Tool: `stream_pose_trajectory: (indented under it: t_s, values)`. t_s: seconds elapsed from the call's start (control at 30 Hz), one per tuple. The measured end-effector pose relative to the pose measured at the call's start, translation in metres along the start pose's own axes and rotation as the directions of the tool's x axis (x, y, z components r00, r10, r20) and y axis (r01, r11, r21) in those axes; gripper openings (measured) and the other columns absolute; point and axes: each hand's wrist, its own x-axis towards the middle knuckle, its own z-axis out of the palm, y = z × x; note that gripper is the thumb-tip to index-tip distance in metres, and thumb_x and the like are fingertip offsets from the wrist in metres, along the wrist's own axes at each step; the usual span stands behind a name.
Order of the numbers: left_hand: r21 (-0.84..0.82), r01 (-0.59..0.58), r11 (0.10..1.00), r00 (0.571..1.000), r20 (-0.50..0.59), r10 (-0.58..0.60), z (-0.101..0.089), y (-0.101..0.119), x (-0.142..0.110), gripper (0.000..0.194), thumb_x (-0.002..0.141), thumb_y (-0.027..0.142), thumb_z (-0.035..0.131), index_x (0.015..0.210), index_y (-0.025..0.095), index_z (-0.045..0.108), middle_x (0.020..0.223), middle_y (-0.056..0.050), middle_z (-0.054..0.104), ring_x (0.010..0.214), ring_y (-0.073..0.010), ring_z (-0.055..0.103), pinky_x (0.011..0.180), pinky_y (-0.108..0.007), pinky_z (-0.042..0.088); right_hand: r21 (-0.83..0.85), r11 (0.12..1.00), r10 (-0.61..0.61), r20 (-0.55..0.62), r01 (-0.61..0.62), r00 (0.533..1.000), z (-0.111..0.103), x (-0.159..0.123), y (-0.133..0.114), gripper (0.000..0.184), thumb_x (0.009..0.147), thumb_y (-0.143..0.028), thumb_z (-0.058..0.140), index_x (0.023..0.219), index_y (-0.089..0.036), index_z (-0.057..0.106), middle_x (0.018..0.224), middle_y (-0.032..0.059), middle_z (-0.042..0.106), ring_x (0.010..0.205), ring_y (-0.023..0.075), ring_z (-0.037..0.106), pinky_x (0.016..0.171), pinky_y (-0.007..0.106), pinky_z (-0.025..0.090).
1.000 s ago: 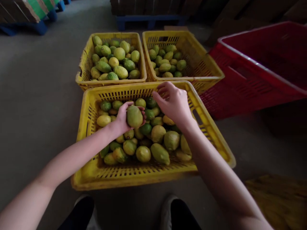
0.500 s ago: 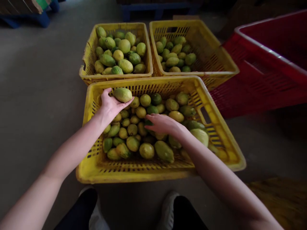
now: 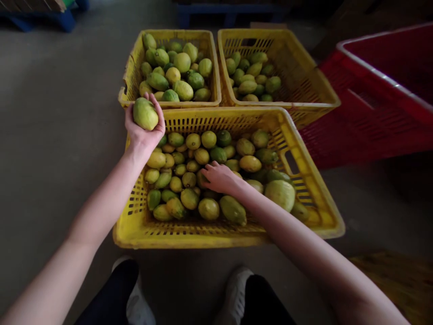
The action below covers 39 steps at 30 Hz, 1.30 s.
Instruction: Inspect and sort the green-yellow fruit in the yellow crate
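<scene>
Cradling a green fruit [image 3: 145, 113] in the left hand [image 3: 144, 135], with fingers cupped around it, close by the back-left crate [image 3: 189, 104]! Resting the right hand [image 3: 219, 177] among other fruit [image 3: 209, 209] in the front crate [image 3: 196, 242]; can't tell if gripping. Looks like mid-sorting, probably needing a gentle left-hand release next.

"Where's the head camera?"
"Above the near side of the front yellow crate [image 3: 209, 241], facing forward and down."
"How near?"
"Close; the crate fits whole, shoes [image 3: 238, 289] before it, blue pallet [image 3: 233, 8] beyond."
</scene>
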Motion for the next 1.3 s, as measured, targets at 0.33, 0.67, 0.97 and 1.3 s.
stream_pose_trajectory:
  t_s: [0.33, 0.67, 0.97, 1.3]
  values:
    - [-0.489, 0.223, 0.843, 0.972, 0.043, -0.232, 0.008, -0.012, -0.005, 0.043, 0.099, 0.034, 0.032, 0.123, 0.024, 0.066, 0.104, -0.003, 0.076, 0.098, -0.0161, 0.073, 0.07, -0.02, 0.057, 0.197, 0.896, 0.443, -0.326, -0.398, 0.835, -0.017, 0.017, 0.051, 0.032, 0.092, -0.028, 0.051, 0.117, -0.012, 0.062, 0.119, 0.0195, 0.07, 0.11, 0.0327, 0.065, 0.084, 0.036, 0.049]
    - [-0.517, 0.494, 0.699, 0.853, 0.132, -0.505, 0.022, -0.03, -0.016, 0.041, 0.093, 0.032, 0.04, 0.122, 0.015, 0.065, 0.081, -0.006, 0.072, 0.064, -0.0154, 0.067, 0.053, -0.021, 0.053, 0.356, 0.757, 0.642, -0.245, -0.548, 0.726, -0.005, 0.072, 0.089, 0.053, 0.089, -0.027, 0.061, 0.133, -0.001, 0.047, 0.121, 0.0284, 0.067, 0.116, 0.0379, 0.065, 0.094, 0.044, 0.05]
    - [-0.528, 0.527, 0.666, 0.827, 0.138, -0.545, 0.023, -0.028, -0.019, 0.041, 0.093, 0.036, 0.042, 0.119, 0.013, 0.063, 0.079, -0.007, 0.069, 0.063, -0.0154, 0.066, 0.05, -0.019, 0.051, 0.549, 0.762, 0.57, -0.316, -0.343, 0.759, -0.006, 0.044, 0.095, 0.046, 0.076, -0.041, 0.076, 0.111, -0.014, 0.065, 0.11, 0.0155, 0.073, 0.108, 0.0345, 0.067, 0.092, 0.041, 0.053]
    - [-0.329, 0.608, 0.723, 0.791, 0.171, -0.587, 0.023, -0.043, -0.026, 0.047, 0.094, 0.042, 0.037, 0.118, 0.012, 0.065, 0.075, -0.008, 0.07, 0.059, -0.0173, 0.066, 0.043, -0.02, 0.048, 0.804, 0.588, -0.021, -0.088, 0.084, 0.996, -0.001, 0.015, 0.024, 0.051, 0.066, -0.049, 0.083, 0.106, -0.018, 0.073, 0.1, 0.0068, 0.076, 0.097, 0.0284, 0.069, 0.088, 0.039, 0.054]
